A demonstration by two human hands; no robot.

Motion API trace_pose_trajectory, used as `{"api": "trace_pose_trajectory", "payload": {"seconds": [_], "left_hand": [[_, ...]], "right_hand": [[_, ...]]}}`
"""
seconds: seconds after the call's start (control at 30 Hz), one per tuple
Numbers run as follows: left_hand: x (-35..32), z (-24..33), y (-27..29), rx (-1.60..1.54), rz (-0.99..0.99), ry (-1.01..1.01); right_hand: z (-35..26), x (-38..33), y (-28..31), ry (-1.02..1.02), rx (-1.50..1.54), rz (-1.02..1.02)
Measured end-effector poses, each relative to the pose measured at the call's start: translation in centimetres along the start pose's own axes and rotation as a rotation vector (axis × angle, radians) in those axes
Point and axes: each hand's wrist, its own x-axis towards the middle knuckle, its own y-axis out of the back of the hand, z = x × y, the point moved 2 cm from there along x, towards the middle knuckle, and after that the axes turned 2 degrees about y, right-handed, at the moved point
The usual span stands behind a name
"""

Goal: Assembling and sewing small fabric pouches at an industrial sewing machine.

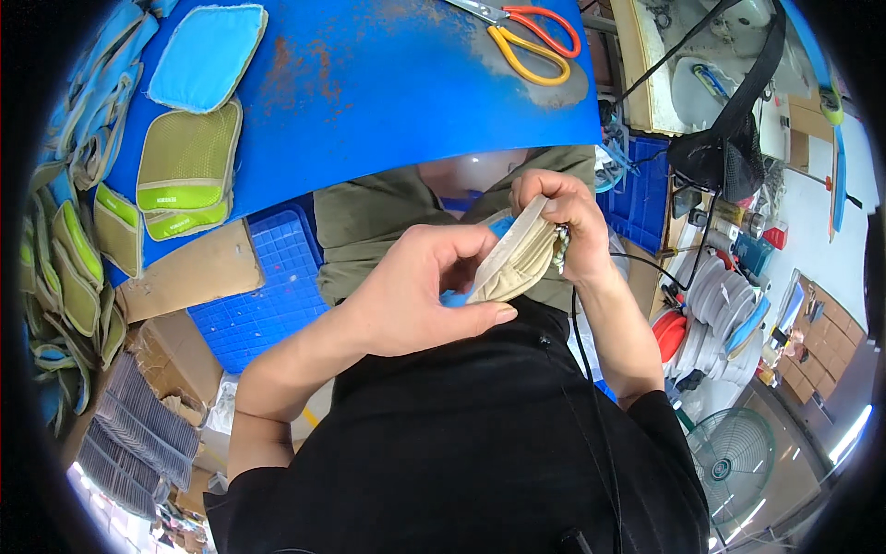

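Hands meet at chest height: left hand (420,295) and right hand (565,226) both clamped on a beige fabric pouch (517,263). Pouch looks light, soft and floppy; best gripped along its bound edges. Blue worktable (369,83) carries scissors (531,32) and stacked green pouches (185,171); cluttered workshop beyond.

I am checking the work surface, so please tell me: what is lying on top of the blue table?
On the blue table lie scissors with orange and yellow handles, a blue padded piece and green mesh pouches. What lies beneath them is covered.
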Motion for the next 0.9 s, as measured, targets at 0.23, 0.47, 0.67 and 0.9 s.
{"api": "trace_pose_trajectory", "payload": {"seconds": [0.23,0.47,0.67,0.9], "left_hand": [[-0.1,0.7,-0.1,-0.200,-0.018,0.083],[0.5,-1.3,0.2,-0.309,-0.007,-0.047],[0.4,-1.3,0.3,-0.303,-0.009,-0.043],[0.2,-1.2,-0.2,-0.307,-0.030,-0.029]], "right_hand": [[0.8,0.2,0.2,-0.004,0.130,0.015],[1.1,0.2,0.4,0.010,0.135,0.013],[0.9,0.4,0.2,0.100,0.133,0.023],[0.7,0.8,-0.4,0.248,0.117,0.065]]}}
